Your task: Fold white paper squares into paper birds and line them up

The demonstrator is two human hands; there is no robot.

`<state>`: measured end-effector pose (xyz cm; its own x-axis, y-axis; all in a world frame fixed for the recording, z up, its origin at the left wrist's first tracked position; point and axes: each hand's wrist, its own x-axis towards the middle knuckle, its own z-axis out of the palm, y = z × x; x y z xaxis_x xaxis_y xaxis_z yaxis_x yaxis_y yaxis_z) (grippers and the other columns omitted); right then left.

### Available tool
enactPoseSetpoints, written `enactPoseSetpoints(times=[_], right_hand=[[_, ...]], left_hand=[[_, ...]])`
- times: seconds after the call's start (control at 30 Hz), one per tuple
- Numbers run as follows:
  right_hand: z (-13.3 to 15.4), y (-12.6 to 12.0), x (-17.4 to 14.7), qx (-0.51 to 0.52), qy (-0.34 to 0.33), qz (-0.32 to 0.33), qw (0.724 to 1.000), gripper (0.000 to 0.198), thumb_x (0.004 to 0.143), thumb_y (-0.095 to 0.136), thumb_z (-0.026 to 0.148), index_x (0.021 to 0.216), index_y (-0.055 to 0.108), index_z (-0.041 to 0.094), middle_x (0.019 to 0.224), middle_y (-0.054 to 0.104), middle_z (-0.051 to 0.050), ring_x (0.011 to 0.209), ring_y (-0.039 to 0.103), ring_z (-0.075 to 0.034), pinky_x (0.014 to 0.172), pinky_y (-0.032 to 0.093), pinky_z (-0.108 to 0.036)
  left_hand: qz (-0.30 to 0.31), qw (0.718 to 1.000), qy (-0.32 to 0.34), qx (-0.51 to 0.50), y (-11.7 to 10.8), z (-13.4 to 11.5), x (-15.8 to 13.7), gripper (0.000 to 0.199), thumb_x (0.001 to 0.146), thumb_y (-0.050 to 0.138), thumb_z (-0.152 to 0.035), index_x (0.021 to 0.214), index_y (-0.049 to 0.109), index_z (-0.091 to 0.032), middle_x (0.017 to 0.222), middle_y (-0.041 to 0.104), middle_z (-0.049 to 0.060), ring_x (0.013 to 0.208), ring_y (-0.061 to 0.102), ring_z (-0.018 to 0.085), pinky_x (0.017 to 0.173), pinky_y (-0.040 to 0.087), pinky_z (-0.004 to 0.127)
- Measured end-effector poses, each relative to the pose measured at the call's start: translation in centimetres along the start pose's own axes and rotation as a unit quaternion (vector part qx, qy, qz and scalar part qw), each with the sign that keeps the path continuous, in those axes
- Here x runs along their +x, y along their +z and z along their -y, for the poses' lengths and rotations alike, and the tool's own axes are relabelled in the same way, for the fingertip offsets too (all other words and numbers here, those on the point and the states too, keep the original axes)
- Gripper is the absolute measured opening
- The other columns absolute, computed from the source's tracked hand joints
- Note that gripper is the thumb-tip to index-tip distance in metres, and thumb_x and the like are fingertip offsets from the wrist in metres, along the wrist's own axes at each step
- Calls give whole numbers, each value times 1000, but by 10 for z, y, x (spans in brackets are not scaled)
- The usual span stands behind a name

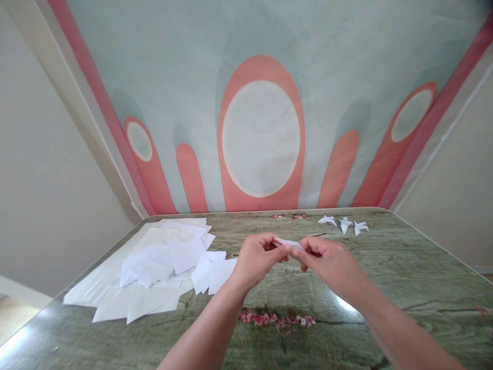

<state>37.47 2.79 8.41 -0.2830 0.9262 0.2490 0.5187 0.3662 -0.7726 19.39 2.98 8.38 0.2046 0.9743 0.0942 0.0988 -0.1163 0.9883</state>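
The left hand (257, 257) and right hand (327, 259) pinch one paper (289, 243), seemingly for control; left of it, sheets (188, 255) lie reachable; right of it, figures (345, 225) sit apart, perhaps for safety.

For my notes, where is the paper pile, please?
In the head view, the paper pile lies on the left of the table, left of the left hand.
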Motion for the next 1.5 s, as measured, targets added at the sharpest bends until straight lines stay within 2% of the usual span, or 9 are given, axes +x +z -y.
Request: enactPoseSetpoints(times=[0.17,0.3,0.43,0.5,0.6,0.73,0.9,1.3,1.5], right_hand=[[3,-2,-1,17,4,7,1000,34,89,50,42,65,63,21,55,62,4,52,52,-12,53,35,-23],[0,-9,1,24,-1,14,1000,26,91,49,40,83,68,24,61,65,4,59,58,-14,59,40,-25],[-2,-14,1,15,-31,-94,995,21,90,54,38,100,66,24,81,68,0,72,61,-16,68,45,-28],[0,-12,1,-2,-81,-144,986,18,87,60,36,98,67,24,93,67,-3,81,61,-18,74,46,-30],[4,-6,-1,-13,-143,-168,975,10,86,62,31,92,67,24,92,66,-4,87,60,-20,79,47,-33],[5,1,-2,-7,-162,-181,970,7,88,60,25,88,67,23,86,66,-3,85,61,-18,78,47,-33],[3,2,-2,-17,-186,-188,964,4,86,62,22,87,66,22,86,66,-3,85,61,-18,78,47,-32],[4,7,-3,26,-173,-188,967,5,86,61,20,84,65,22,89,64,-4,87,59,-18,80,45,-31],[2,1,-1,94,-90,-98,987,5,84,64,26,81,65,22,87,65,0,83,57,-17,76,43,-30]], left_hand=[[-59,998,15,2,3,0,-1,24,75,72,-36,76,68,-12,64,67,3,59,59,13,58,44,22],[-87,996,28,-17,-3,-2,0,22,76,71,-34,79,67,-12,63,67,3,58,59,12,59,45,22],[-129,991,36,-8,-8,-7,-1,22,77,71,-34,77,65,-13,62,66,1,58,60,12,60,45,21],[-105,994,27,-2,-4,-9,-3,22,76,72,-34,79,64,-13,65,67,2,60,63,13,60,47,22],[-51,998,16,-24,7,-12,-7,22,79,69,-35,84,63,-14,70,68,3,62,66,15,59,48,23],[-29,998,2,-50,15,-14,-10,22,80,68,-33,87,63,-13,73,70,5,66,68,16,60,49,23],[-2,999,-2,-50,11,-15,-10,23,80,68,-33,83,68,-10,71,71,8,66,66,16,64,51,24],[-52,997,9,-57,17,-15,-13,20,79,69,-31,77,68,-11,70,71,7,65,65,15,63,50,23],[16,998,-11,-51,13,-18,-12,25,81,66,-34,79,67,-9,71,71,7,66,67,16,64,50,24]])
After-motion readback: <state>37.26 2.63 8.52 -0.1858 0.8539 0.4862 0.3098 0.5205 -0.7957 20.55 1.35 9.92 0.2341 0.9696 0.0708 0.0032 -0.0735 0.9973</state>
